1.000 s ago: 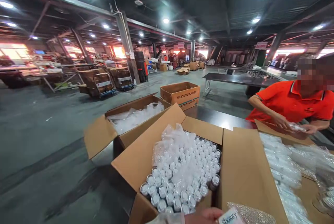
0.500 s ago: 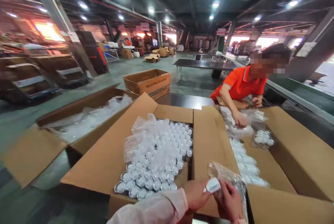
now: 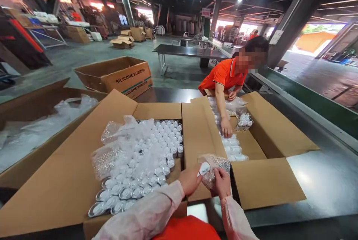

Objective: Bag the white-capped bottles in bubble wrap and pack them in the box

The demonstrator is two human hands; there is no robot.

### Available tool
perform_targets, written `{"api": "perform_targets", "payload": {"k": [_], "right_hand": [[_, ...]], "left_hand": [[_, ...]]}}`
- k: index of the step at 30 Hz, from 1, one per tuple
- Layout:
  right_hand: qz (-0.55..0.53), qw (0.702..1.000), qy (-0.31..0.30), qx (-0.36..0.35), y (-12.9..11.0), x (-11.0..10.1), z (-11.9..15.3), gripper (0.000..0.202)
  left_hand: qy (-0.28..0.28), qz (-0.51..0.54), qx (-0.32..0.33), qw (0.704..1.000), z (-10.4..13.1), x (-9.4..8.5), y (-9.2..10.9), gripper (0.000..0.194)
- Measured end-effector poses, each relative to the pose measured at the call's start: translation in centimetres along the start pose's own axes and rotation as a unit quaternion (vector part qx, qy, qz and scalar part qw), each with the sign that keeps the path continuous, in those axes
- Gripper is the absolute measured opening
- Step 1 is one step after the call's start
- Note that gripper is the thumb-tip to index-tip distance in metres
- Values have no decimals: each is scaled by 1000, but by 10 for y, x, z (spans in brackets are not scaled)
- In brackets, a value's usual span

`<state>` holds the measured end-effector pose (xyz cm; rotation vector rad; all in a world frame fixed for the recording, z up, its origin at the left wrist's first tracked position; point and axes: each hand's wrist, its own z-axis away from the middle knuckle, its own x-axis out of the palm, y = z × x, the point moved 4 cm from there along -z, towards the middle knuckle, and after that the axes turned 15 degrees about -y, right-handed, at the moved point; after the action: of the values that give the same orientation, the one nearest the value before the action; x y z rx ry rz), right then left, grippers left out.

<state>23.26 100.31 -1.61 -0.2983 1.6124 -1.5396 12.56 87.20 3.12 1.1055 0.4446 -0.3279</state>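
Observation:
My left hand (image 3: pixel 190 179) is closed on a small white bottle (image 3: pixel 204 168) with dark print. Beside it, my right hand (image 3: pixel 223 182) pinches the edge of a clear bubble bag (image 3: pixel 210 180), and the bottle lies against the bag's opening. Both hands are over the flap between two cartons. In the left carton (image 3: pixel 156 110), many white bottles with silvery ends (image 3: pixel 167 135) stand in rows, partly covered by loose bubble bags (image 3: pixel 112 154). White bottles (image 3: pixel 232 147) also lie in the right carton (image 3: pixel 268 180).
Across the right carton, a person in an orange shirt (image 3: pixel 223 72) reaches a hand into it, beside a bagged bundle of bottles (image 3: pixel 244 121). An open carton of bubble bags (image 3: pixel 50 128) stands at left. Behind is a printed brown box (image 3: pixel 125 78); a dark table (image 3: pixel 190 50) stands farther back.
The view has swung right. My hands have brought the bottle and the bag closer together. The other person's hand has moved from the bag toward the bottles in the right carton.

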Motion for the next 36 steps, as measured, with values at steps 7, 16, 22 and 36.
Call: {"api": "perform_targets", "payload": {"k": [7,16,22,36], "right_hand": [[251,906,-95,-327,-65,4,25,25],[219,878,-95,-415,-100,7,42,45],[241,859,-114,-437,-108,20,47,54],[201,861,-112,-454,-108,42,64,53]], "left_hand": [[-22,310,34,950,-27,2,-12,23],[-58,711,187,676,-5,-2,-10,19],[-41,694,168,699,-14,-5,-13,24],[20,645,103,757,-40,-11,-9,35]]}}
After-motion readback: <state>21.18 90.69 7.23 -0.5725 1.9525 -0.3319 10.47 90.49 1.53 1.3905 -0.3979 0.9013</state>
